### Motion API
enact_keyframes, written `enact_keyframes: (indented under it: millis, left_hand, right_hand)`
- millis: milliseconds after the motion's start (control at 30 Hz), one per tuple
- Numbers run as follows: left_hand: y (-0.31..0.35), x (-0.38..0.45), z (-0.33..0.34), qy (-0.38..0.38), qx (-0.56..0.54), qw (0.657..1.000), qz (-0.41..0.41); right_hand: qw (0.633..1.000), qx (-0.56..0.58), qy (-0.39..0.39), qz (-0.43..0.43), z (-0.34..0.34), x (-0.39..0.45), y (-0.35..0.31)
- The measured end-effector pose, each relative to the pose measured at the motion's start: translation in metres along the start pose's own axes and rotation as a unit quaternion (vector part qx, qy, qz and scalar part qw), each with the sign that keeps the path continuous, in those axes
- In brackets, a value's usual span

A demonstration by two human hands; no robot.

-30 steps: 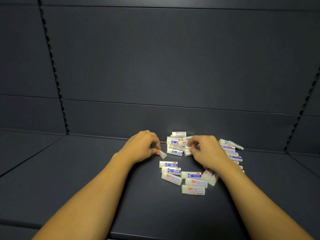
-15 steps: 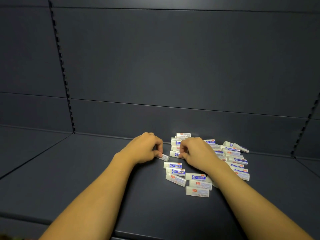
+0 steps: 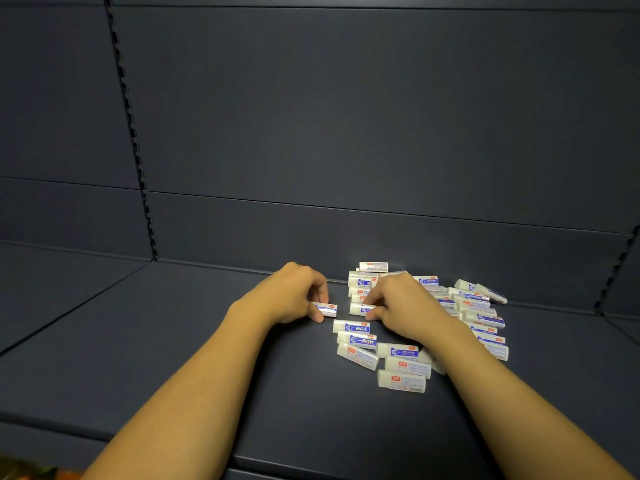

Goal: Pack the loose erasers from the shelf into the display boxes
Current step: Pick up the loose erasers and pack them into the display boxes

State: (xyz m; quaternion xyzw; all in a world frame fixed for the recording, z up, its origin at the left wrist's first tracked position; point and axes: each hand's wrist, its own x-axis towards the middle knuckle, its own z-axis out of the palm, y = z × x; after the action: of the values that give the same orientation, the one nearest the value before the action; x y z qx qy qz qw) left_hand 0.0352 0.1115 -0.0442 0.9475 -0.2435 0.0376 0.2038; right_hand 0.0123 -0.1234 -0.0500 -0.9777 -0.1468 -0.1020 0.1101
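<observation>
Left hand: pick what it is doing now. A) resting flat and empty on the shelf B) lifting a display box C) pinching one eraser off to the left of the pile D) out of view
C: the left hand has its fingers curled round a single eraser lying on the shelf, left of the pile.

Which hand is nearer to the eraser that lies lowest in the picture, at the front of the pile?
The right. The right hand is up among the erasers, its forearm passing just beside the front eraser. The left hand is further left, gripping another eraser.
</observation>
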Motion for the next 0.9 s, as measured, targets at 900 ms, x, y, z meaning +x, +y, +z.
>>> enact_keyframes:
  millis: [900]
  left_hand:
    - [0.026,0.008,-0.019,0.095,-0.04,0.995,-0.006]
  right_hand:
    - [0.964,0.093,0.153,0.196,-0.057,-0.07,0.018]
